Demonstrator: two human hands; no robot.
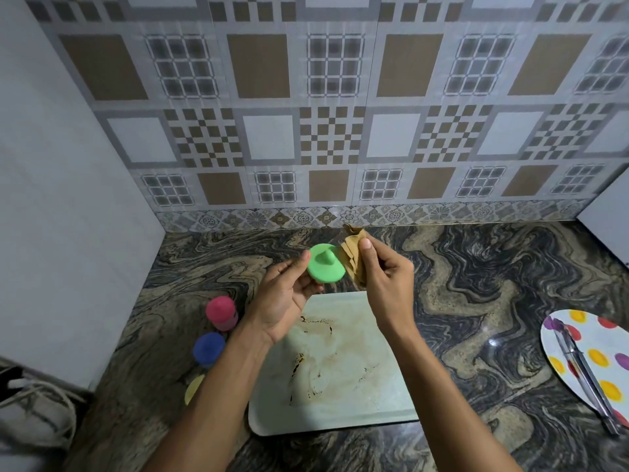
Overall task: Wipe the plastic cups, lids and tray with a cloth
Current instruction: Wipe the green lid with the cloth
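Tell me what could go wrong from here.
The left hand holds the green lid at its rim; rubbing with the cloth in the right hand might knock it loose.
A dropped lid could land on the tray's brown stains.
The left forearm passes close to the pink cup and blue cup; a swing could topple them.

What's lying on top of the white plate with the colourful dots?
Shiny metal tongs lie slantwise across the white oval plate with coloured dots. They hide a strip of the plate beneath them, and the plate's right side runs out of the picture.
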